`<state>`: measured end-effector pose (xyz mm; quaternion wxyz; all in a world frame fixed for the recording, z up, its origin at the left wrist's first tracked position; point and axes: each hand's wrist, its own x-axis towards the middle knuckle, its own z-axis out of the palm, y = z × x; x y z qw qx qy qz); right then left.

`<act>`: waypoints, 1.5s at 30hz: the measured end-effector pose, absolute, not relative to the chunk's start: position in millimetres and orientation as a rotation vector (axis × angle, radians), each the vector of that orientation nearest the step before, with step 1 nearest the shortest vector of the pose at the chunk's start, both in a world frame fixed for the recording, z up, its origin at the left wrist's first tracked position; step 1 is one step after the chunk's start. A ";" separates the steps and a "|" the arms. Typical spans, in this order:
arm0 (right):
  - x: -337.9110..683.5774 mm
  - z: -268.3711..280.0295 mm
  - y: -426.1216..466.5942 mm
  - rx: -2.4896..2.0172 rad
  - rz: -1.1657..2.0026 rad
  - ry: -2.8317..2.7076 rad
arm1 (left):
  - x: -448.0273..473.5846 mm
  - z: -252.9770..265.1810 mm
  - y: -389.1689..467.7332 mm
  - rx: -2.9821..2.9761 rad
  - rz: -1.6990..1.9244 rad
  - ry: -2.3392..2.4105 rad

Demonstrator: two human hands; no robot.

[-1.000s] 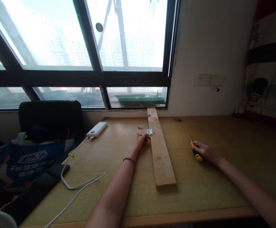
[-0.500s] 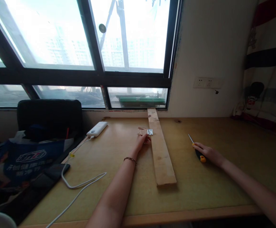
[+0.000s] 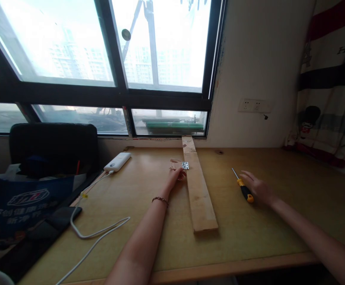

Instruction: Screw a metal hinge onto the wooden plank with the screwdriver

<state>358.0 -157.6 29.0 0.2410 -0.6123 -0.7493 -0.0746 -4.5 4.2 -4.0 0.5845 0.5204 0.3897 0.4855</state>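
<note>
**Steady now: hinge under your left hand, screwdriver beside your right**

Right, you've got your left hand stretched out to the long pale wooden plank, fingertips resting against its left edge, just short of the small silver metal hinge. Those fingers look loosely curled and close together, holding nothing, though at this distance I can't tell whether they actually touch the hinge. Press the plank flat and keep the hinge leaf square to the edge; I'd judge a slight twist here would throw the leaf off line.

Your right hand lies open and relaxed to the right of the plank, fingers spread, gripping nothing. The yellow-and-black-handled screwdriver lies just beside it, handle towards you, thin metal shaft pointing away towards the window. When you take it, I'd say grip the handle well back so the tip stays in view.

Now the look of things: the plank is bare, rough-sawn timber, running from the window wall towards you across the tan wooden desk, near end cut square. The hinge sits on the plank's left edge in its far half, small and bright. Left of the plank, well apart, lie a white power bank and its white cable.
</note>
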 end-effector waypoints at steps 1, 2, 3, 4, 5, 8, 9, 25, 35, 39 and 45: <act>343.4 34.7 -153.7 -1.625 -0.218 -1.966 | -4.4 -3.7 3.9 1.216 1.138 0.909; 325.5 40.4 -148.1 -1.565 -0.196 -1.895 | -4.4 -3.6 3.7 1.221 1.141 0.908; 304.8 45.8 -140.9 -1.522 -0.150 -1.813 | -4.5 -3.6 3.4 1.228 1.140 0.907; 282.0 50.2 -132.1 -1.492 -0.073 -1.748 | -4.7 -3.6 3.1 1.236 1.136 0.909; 258.2 53.4 -121.6 -1.459 0.011 -1.699 | -5.0 -3.5 2.7 1.243 1.131 0.911; 190.9 54.5 -83.1 -1.368 0.273 -1.700 | -5.9 -1.8 0.8 1.266 1.121 0.913; 172.9 52.6 -69.2 -1.364 0.333 -1.711 | -6.1 -0.9 0.0 1.270 1.120 0.915; 131.7 34.0 -6.4 -1.560 0.362 -1.727 | -3.7 4.4 0.2 1.210 1.122 0.920; 132.8 33.6 -4.8 -1.579 0.374 -1.702 | -0.9 6.4 1.4 1.112 1.104 0.910; 133.8 33.6 -4.7 -1.561 0.380 -1.729 | -0.6 6.9 0.3 1.132 1.160 0.937; 135.3 29.3 -2.9 -1.486 0.330 -1.839 | 0.3 -2.1 6.5 1.096 1.216 0.964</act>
